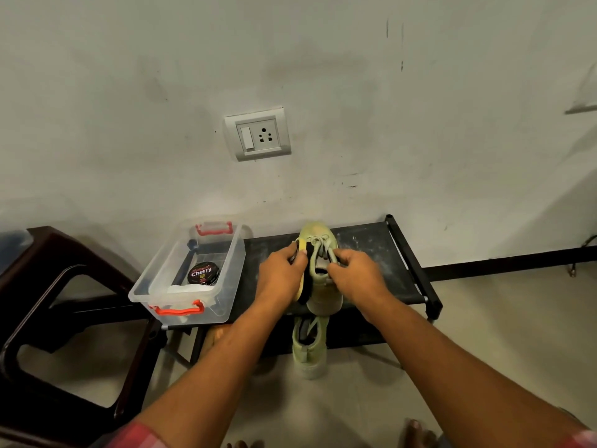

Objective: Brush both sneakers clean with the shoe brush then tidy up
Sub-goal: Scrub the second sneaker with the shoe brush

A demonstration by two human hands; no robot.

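Sneaker under brushing: our left hand grips the shoe brush beside it; our right hand pinches its laces. Next, we judge, firm braced strokes.

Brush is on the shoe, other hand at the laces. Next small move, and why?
Probably stroke the brush along the sneaker: the left hand holds it against the upper's side while the right hand pinches the laces, steadying the shoe. The second sneaker waits below.
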